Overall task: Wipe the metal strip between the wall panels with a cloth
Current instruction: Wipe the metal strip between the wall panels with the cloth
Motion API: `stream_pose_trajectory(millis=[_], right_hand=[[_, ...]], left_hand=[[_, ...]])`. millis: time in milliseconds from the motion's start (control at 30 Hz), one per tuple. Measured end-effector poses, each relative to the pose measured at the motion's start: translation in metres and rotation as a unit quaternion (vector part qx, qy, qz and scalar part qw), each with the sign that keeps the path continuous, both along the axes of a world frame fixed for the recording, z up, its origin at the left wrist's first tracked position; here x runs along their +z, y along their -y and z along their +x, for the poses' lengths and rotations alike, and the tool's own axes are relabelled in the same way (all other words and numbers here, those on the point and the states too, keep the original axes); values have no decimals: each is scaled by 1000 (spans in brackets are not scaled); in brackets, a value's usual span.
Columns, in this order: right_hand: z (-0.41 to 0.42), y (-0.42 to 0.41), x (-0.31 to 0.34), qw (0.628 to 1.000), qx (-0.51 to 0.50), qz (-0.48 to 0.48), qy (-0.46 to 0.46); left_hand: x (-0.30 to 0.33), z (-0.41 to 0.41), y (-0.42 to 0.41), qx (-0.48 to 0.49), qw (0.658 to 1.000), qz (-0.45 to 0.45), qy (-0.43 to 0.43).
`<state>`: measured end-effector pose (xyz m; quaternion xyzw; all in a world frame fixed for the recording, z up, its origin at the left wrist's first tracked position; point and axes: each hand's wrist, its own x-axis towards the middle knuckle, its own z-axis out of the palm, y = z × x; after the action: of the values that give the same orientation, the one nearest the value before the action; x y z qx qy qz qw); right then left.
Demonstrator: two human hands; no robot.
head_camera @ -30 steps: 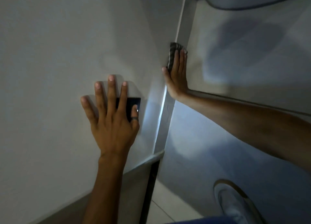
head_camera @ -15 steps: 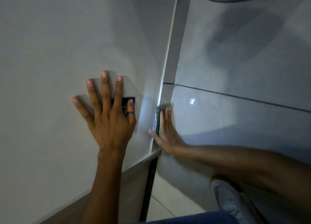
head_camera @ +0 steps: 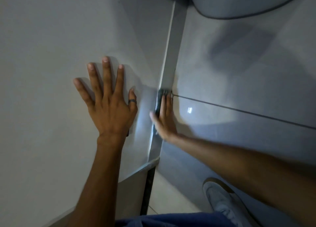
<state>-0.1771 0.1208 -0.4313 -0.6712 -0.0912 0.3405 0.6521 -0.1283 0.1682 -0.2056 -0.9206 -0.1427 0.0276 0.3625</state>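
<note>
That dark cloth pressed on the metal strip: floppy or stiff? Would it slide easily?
Probably floppy: the small dark cloth lies flat under the right hand, against the grey metal strip. It likely slides easily, as the strip looks smooth. Let go, it would probably fall; only the hand's pressure seems to pin it.

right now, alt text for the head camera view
A person's right hand presses a dark cloth flat against the vertical metal strip between the left wall panel and right wall panel. The left hand rests spread on the left wall panel.
</note>
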Motion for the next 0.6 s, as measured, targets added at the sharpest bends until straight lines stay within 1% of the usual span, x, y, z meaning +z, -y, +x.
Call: stream_pose_trajectory(millis=[33,100,133,167,200,233,300,333,400,500,533,600], right_hand=[[-34,11,3,999,48,12,-16],[-95,35,5,987,159,18,16],[-113,43,5,980,196,29,25],[-119,46,4,978,206,36,24],[-112,43,4,980,192,32,26],[-93,36,4,986,163,22,36],[-28,17,10,997,67,3,35],[13,7,12,1000,15,-8,26],[105,-10,9,997,-60,-37,38],[219,-17,8,994,-91,-54,33],[239,-18,8,994,-94,-50,27],[244,-19,8,994,-80,-48,47]], left_hand=[[3,-1,-1,-3,1000,5,-11],[9,-6,-2,-6,999,15,-29],[10,-9,-1,-5,999,19,-33],[10,-11,-1,-3,999,21,-33],[9,-10,0,-1,999,19,-32],[9,-9,0,0,999,15,-33],[11,-8,2,0,999,12,-37],[11,-9,2,-5,999,16,-35],[9,-9,2,-11,999,24,-27],[6,-7,1,-13,999,29,-18],[4,-7,1,-10,999,31,-16],[0,-4,1,-3,999,31,-8]])
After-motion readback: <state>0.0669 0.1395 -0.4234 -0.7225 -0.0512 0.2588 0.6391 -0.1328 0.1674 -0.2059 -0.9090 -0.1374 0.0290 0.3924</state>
